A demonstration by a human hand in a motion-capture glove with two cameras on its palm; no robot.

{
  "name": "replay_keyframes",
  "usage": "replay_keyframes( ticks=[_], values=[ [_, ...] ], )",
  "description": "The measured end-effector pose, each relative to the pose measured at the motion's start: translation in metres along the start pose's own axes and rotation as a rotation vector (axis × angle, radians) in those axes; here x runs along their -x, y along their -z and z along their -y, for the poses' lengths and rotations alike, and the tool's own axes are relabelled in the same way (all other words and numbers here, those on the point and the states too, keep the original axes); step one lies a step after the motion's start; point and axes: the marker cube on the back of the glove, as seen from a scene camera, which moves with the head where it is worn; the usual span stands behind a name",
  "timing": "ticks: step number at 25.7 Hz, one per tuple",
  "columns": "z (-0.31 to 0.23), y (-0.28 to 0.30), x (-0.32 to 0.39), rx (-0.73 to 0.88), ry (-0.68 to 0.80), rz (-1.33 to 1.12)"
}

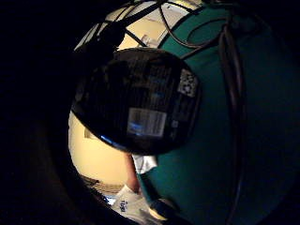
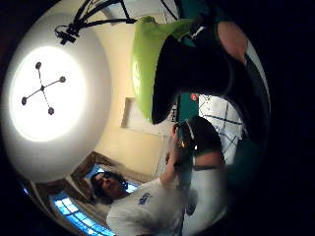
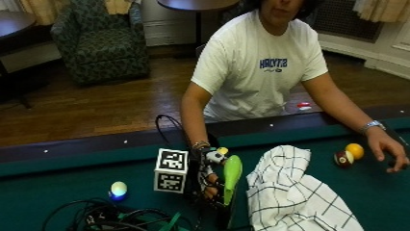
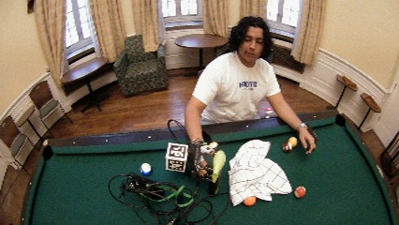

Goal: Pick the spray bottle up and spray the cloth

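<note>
In the outside view my gloved right hand (image 3: 208,182) is curled round a spray bottle (image 3: 231,179) with a lime-green head and a dark body, just above or on the green felt. The white cloth (image 3: 291,192) with a black grid lies crumpled right beside the bottle, on the side away from my hand. The little finger side palm view is filled by the bottle's dark labelled body (image 1: 140,101). Its green head (image 2: 146,59) sits close in the thumb side palm view. In the wide outside view the bottle (image 4: 217,169) stands next to the cloth (image 4: 255,173).
The bare left hand (image 3: 388,153) rests on the felt near a yellow ball (image 3: 354,150) and a striped ball (image 3: 343,159). A blue-white ball (image 3: 118,189) and a tangle of cables (image 3: 108,216) lie on the hand's other side. Two orange balls (image 4: 249,200) (image 4: 299,191) sit by the cloth.
</note>
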Motion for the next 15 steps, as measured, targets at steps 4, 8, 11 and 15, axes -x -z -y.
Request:
replay_keyframes(
  ticks=[4,8,11,15],
  values=[
    [0.010,-0.010,0.003,0.002,0.008,0.005],
    [0.023,-0.024,0.008,-0.003,0.020,-0.006],
    [0.030,-0.035,0.011,-0.024,0.033,-0.041],
    [0.038,-0.046,0.011,-0.056,0.040,-0.060]
  ],
)
